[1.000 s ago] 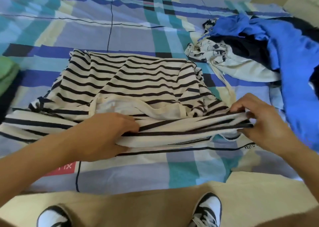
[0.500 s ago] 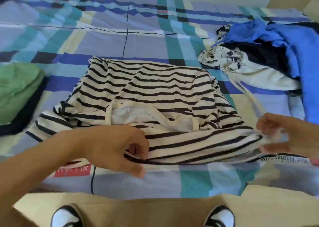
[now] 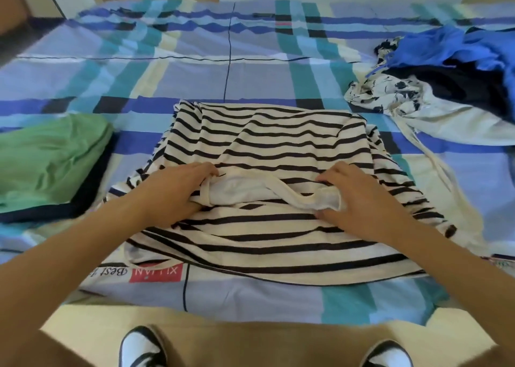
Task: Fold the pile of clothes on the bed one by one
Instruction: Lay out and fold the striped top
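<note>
At frame centre the striped shirt (image 3: 264,141) lies half folded, with the left hand (image 3: 175,194) and right hand (image 3: 362,199) each pinching its white neckline (image 3: 281,189). Uneven pulling could skew the fold and bunch the layers beneath.

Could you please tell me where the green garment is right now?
In the head view, the green garment lies at the left of the bed, atop a dark item, beside the striped shirt.
</note>
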Available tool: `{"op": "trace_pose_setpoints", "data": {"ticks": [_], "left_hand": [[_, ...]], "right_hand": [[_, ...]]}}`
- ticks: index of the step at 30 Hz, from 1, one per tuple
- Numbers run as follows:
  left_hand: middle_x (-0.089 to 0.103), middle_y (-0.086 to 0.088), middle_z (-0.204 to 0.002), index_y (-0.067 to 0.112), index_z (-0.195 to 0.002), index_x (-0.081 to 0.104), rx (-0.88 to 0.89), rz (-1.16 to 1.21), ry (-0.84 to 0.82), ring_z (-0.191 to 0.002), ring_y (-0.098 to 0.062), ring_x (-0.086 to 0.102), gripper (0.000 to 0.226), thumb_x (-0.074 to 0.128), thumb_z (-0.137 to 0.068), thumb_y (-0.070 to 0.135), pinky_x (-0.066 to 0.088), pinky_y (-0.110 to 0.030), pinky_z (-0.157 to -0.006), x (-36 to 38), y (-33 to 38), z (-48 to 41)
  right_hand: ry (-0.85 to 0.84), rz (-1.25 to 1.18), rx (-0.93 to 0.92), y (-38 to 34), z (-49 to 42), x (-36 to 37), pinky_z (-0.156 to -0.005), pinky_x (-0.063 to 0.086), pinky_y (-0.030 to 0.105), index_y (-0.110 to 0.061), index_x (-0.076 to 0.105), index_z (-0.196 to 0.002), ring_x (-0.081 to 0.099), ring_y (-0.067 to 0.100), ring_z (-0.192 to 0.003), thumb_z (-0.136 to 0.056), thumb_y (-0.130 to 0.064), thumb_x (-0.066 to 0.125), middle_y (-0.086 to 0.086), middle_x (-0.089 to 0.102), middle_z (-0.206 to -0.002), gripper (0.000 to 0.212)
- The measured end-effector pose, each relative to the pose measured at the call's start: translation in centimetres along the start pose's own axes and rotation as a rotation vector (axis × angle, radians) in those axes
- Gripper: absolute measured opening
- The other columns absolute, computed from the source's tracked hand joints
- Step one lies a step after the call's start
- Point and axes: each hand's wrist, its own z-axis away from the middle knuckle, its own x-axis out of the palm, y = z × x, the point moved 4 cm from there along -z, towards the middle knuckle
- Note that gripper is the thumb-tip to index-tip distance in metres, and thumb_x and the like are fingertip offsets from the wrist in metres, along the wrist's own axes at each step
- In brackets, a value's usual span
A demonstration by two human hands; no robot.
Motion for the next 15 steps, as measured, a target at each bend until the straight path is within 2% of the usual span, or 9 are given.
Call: {"op": "trace_pose_setpoints", "data": {"ticks": [3,5,7,11,13,15], "left_hand": [[0.055,0.009,-0.126,0.032,-0.135,0.046,0.019,-0.065,0.118,-0.1,-0.015,0.061,0.054,0.068,-0.086,0.032,0.05,-0.03,-0.08,0.8,-0.1,-0.2],[0.053,0.004,-0.12,0.027,-0.133,0.049,0.027,-0.126,0.174,-0.095,-0.017,0.06,0.056,0.072,-0.083,0.025,0.05,-0.031,-0.071,1.2,-0.2,-0.5],[0.055,0.002,-0.114,0.024,-0.127,0.055,0.023,-0.146,0.203,-0.093,-0.021,0.061,0.051,0.075,-0.08,0.017,0.047,-0.031,-0.068,1.0,-0.4,-0.8],[0.054,0.007,-0.09,0.02,-0.099,0.058,0.092,-0.007,0.271,-0.078,-0.02,0.055,0.039,0.07,-0.069,-0.002,0.042,-0.034,-0.065,-1.9,-0.1,-0.2],[0.054,0.008,-0.083,0.019,-0.09,0.054,0.141,0.073,0.283,-0.072,-0.017,0.052,0.035,0.067,-0.069,-0.005,0.043,-0.037,-0.062,-4.3,0.1,1.0],[0.052,0.013,-0.084,0.025,-0.089,0.053,0.206,0.106,0.227,-0.073,-0.007,0.051,0.036,0.068,-0.071,-0.002,0.043,-0.031,-0.062,-5.8,0.6,2.6]], "right_hand": [[0.114,0.056,-0.023,0.0,-0.5,0.3,-0.08,0.051,0.035,-0.021,0.06,-0.123,0.053,0.02,-0.108,-0.084,-0.029,0.072,0.0,0.055,-0.116,0.042],[0.123,0.122,-0.026,-0.1,-0.7,0.5,-0.075,0.052,0.035,-0.018,0.058,-0.125,0.053,0.021,-0.108,-0.086,-0.018,0.069,0.002,0.055,-0.117,0.04],[0.1,0.164,-0.034,-0.1,-0.9,0.6,-0.078,0.053,0.036,-0.02,0.055,-0.128,0.054,0.021,-0.107,-0.086,-0.011,0.068,0.001,0.056,-0.119,0.045],[0.116,0.016,-0.066,0.3,-0.7,-2.0,-0.085,0.05,0.04,-0.02,0.06,-0.122,0.059,0.024,-0.104,-0.08,0.0,0.07,0.0,0.063,-0.116,0.047],[0.134,-0.091,-0.132,0.2,-0.2,-4.1,-0.078,0.049,0.039,-0.026,0.059,-0.11,0.06,0.021,-0.093,-0.075,0.006,0.07,-0.008,0.062,-0.104,0.049],[0.108,-0.171,-0.205,0.0,0.6,-5.6,-0.069,0.044,0.032,-0.033,0.054,-0.098,0.055,0.01,-0.082,-0.072,0.007,0.071,-0.017,0.055,-0.093,0.05]]}}
